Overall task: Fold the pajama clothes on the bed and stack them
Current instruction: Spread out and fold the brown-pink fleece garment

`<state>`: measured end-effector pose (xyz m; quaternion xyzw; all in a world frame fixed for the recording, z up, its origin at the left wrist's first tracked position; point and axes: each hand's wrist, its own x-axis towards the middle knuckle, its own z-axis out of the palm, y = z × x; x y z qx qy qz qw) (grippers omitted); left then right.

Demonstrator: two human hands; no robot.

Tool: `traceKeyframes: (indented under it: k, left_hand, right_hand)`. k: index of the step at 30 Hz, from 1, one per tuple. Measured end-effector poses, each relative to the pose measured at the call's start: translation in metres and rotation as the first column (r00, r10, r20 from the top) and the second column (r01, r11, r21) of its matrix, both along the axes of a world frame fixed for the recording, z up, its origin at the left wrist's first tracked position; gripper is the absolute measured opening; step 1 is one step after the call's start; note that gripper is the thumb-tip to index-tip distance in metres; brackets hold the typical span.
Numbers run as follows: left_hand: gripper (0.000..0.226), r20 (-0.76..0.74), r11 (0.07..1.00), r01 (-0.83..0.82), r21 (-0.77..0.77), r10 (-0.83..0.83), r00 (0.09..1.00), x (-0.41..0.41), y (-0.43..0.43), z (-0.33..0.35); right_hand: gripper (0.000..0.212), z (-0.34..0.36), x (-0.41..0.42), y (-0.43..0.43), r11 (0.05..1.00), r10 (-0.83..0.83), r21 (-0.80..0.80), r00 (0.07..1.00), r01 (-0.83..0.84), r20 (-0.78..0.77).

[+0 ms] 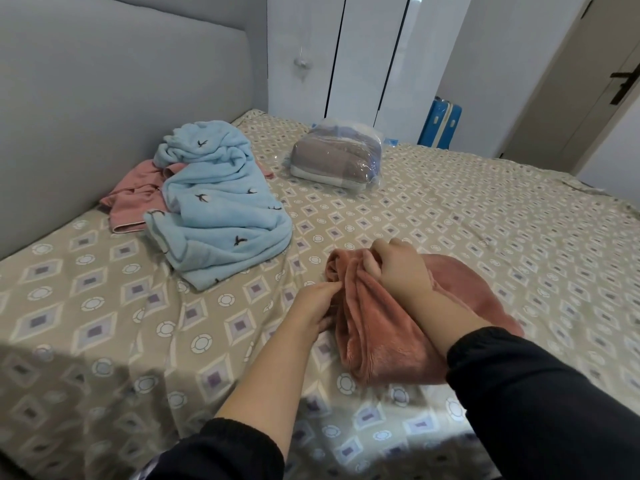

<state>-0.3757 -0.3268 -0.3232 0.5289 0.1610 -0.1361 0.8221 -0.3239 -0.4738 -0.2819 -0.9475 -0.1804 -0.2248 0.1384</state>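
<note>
Head view. Presently, the rust-pink fleece pajama piece (pixel 381 327) lay bunched on the bed (pixel 104 306), close to the near edge and right of its middle. The right hand (pixel 398 268) was on the far end of this piece, fingers curled tight round a gathered fold of fleece. The left hand (pixel 311 310) was at the piece's left side, thumb and fingers pinching its edge just above the sheet. Both arms wore black sleeves (pixel 540 393) pushed up the forearm.

A light blue fleece garment (pixel 221 202) with small dark bird marks lay crumpled, unfolded, toward the headboard edge, well apart from the hands. It partly covered a pink garment (pixel 135 199) touching the grey headboard (pixel 104 98). A plastic-wrapped bundle (pixel 336 157) sat near the far edge. Beyond the bed stood a blue suitcase (pixel 440 123), beside white wardrobe doors (pixel 363 57).
</note>
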Motion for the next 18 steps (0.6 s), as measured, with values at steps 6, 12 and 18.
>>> traceKeyframes:
  k: [6,12,18]
  left_hand:
    - [0.022,0.107,0.93,0.067,0.362,-0.113,0.988,-0.007,0.022,0.025]
    - [0.033,0.089,0.801,0.237,0.549,-0.337,0.937,-0.028,0.014,0.037]
    - [0.033,0.17,0.847,0.222,0.484,-0.339,0.925,-0.031,-0.008,0.025]
  right_hand:
    - [0.047,-0.009,0.0,0.004,0.999,-0.039,-0.004,0.995,0.039,0.087]
    - [0.052,-0.013,0.005,0.003,0.993,-0.067,-0.092,0.995,0.074,0.068]
    - [0.044,-0.014,0.014,0.003,0.994,-0.085,-0.071,0.992,0.078,-0.095]
